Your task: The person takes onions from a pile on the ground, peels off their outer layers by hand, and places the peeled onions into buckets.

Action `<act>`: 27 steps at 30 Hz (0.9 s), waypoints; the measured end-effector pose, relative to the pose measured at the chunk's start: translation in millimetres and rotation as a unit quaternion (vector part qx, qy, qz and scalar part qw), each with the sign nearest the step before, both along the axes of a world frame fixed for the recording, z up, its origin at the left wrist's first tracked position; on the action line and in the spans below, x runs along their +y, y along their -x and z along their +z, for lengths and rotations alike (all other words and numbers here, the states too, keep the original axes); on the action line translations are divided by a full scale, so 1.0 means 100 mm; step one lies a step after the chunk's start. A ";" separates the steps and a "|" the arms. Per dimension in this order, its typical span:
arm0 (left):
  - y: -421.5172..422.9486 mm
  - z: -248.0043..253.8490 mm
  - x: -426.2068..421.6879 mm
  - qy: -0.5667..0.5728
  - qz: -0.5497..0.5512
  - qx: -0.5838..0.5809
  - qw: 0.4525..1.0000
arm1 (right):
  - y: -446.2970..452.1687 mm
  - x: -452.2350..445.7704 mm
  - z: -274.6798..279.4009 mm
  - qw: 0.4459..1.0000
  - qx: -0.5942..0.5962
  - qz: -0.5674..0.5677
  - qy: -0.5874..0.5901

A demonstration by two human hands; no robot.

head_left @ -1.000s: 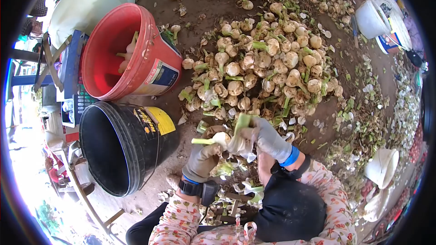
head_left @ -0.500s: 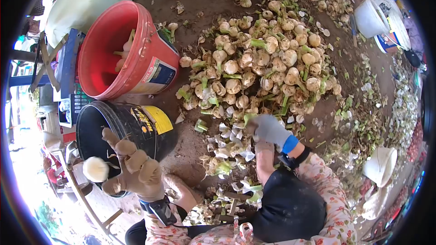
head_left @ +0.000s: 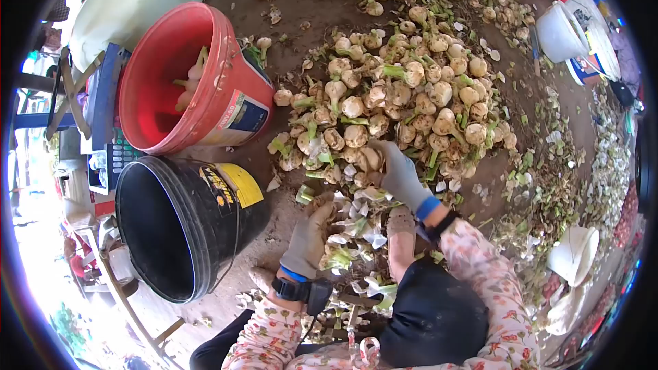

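My gloved right hand [head_left: 399, 175] reaches to the lower edge of the heap of garlic bulbs [head_left: 425, 89], its fingers closed round a garlic bulb [head_left: 370, 159]. Lower left of it is my gloved left hand [head_left: 308, 236], fingers bent over the peelings; whether anything is between them is hard to see. Pale skins and green stem pieces [head_left: 356, 216] lie between and below the hands. To the left, the black bucket [head_left: 226, 223] lies tilted with its dark opening toward the left. Above it, the red bucket [head_left: 223, 96] holds a few bulbs with stems.
A white bucket [head_left: 562, 31] stands at the upper right, near a knife [head_left: 534, 48] on the ground. A white container [head_left: 574, 253] lies at the lower right among scattered skins. A metal-framed stool or rack [head_left: 127, 301] is at the left.
My left hand released a white bulb near the black bucket and came back to the peelings. My right hand dropped its green stem and moved up to the heap, closing on a bulb.
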State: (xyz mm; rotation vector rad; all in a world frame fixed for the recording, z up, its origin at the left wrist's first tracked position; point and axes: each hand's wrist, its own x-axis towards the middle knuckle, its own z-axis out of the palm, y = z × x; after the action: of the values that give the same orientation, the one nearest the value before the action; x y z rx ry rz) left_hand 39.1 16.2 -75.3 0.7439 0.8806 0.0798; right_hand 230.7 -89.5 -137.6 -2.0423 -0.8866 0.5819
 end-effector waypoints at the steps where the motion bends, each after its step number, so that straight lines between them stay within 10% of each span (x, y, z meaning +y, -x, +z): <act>1: -0.03 0.03 0.00 -0.010 -0.005 0.004 1.000 | 0.08 -0.03 0.19 0.998 -0.040 0.049 -0.013; 5: -0.11 0.07 0.01 -0.020 0.040 -0.052 0.998 | 0.42 -0.14 0.47 0.959 -0.084 0.178 -0.204; 13: -0.16 0.28 -0.16 -0.231 0.014 -0.021 0.973 | 0.35 -0.09 0.71 0.883 0.448 0.051 -0.129; 20: -0.16 0.21 -0.24 -0.465 -0.064 0.025 0.883 | 0.34 -0.18 0.47 0.932 0.335 0.100 -0.096; 27: -0.13 0.36 -0.18 -0.097 0.006 -0.042 0.994 | 0.28 -0.24 0.60 0.915 0.358 0.145 -0.117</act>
State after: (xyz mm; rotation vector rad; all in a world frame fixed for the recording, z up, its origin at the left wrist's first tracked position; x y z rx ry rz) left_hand 52.3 -1.5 -39.5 0.9108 0.8037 0.2078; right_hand 202.4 -113.2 -77.4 -1.3195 -0.7556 1.2227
